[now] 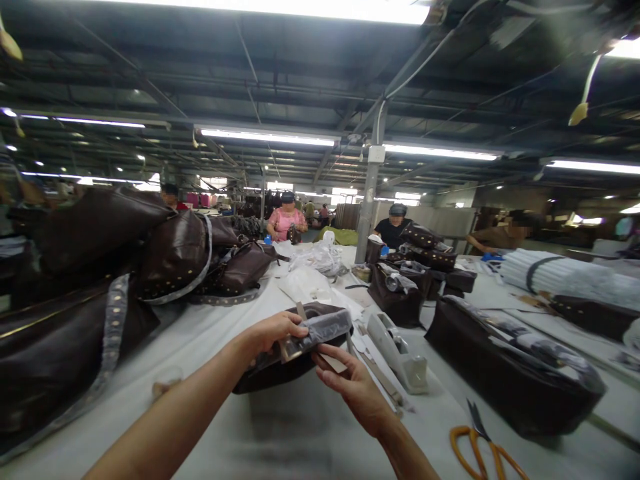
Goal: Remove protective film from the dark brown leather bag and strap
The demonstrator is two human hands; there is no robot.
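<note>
A small dark brown leather bag is in front of me above the white table. Across its top lies a strap or handle wrapped in clear grey plastic. My left hand is closed on the wrapped strap, thumb on top. At the bag's right side, my right hand has its fingers and thumb around a small pale card, and the fingertips touch the bag. Part of the bag is hidden behind my hands.
Large dark brown studded bags are piled on the left. A white tape dispenser, orange-handled scissors and a long dark bag lie on the right. Plastic wrapping is heaped farther back; people work beyond the table.
</note>
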